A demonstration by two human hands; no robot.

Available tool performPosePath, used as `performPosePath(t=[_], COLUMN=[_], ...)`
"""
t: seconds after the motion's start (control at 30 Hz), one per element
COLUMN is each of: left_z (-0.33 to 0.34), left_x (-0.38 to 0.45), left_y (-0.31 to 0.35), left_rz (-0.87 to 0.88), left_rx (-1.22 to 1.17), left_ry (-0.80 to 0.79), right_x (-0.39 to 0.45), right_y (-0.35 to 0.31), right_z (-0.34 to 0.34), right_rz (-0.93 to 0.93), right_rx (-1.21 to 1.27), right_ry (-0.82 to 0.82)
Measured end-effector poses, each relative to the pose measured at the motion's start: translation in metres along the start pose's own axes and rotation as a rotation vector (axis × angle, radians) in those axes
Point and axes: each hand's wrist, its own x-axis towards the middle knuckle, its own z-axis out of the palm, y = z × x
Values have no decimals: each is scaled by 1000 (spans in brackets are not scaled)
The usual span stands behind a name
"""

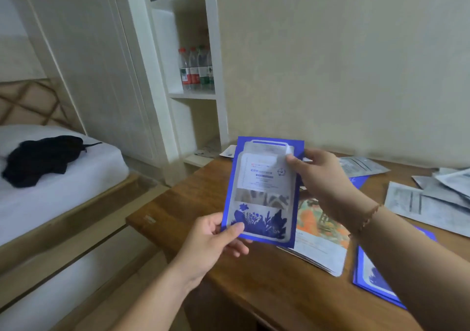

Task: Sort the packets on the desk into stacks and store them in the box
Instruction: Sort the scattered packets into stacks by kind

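Blue packet: blue packet with a white label panel and dark-blue plant print, held upright above the near-left corner of the desk, at the centre of the frame.
Left hand: left hand at lower centre pinches the blue packet's bottom-left corner, thumb on the printed front, the other fingers curled behind it.
Right hand: right hand at centre right grips the packet's top-right corner, thumb on the front near the label, fingers behind the edge; a thin bracelet sits on its wrist.
Desk: brown wooden desk runs from centre to the right edge of the frame.
Orange packets: small stack of orange-printed packets lies flat on the desk, just below and behind the held packet, partly hidden by the right forearm.
Blue stack: more blue packets lie at lower right, partly under the right forearm.
Silver packets: grey-silver packets lie loosely overlapping at the right edge; another one sits further back near the wall.
Shelf: white shelf at upper centre holds water bottles.
Bed: white bed at left carries a black garment.
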Motion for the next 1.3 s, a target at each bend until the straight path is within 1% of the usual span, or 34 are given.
performPosePath(t=[0.1, 0.2, 0.33, 0.43, 0.5, 0.57, 0.67, 0.73, 0.83, 0.9, 0.93, 1.13, 1.23, 1.3], left_z=[29, 75, 137, 166, 176, 178, 177, 176, 173, 172, 172, 175, 175, 176], left_x=[-2, -6, -8, -5, -2, -1, 0, -1, -4, -5, -6, -8, -9, -9], left_y=[1, 3, -7, -23, -39, -49, -52, -50, -46, -46, -45, -40, -41, -39], left_rz=[18, 78, 287, 466, 533, 561, 630, 663, 688, 722, 731, 682, 667, 650], left_rx=[36, 145, 434, 701, 840, 925, 989, 1032, 1104, 1153, 1177, 1307, 1316, 1317], left_ry=[-56, -33, -37, -45, -100, -120, -109, -95, -75, -74, -78, -91, -81, -84], right_x=[-2, -7, -23, -38, -44, -46, -47, -46, -49, -55, -57, -60, -58, -57], right_y=[3, 17, 46, 69, 86, 104, 113, 118, 125, 129, 130, 133, 135, 137], right_z=[-42, -97, -159, -190, -200, -206, -208, -211, -213, -211, -210, -203, -200, -201], right_rz=[-9, 90, 211, 275, 302, 258, 160, 159, 148, 110, 93, 37, 23, 35], right_rx=[49, 29, -33, -89, -175, -378, -721, -818, -964, -1000, -1019, -1091, -1102, -1102], right_ry=[78, 140, 251, 308, 341, 376, 344, 276, 132, 62, 53, 91, 120, 107])
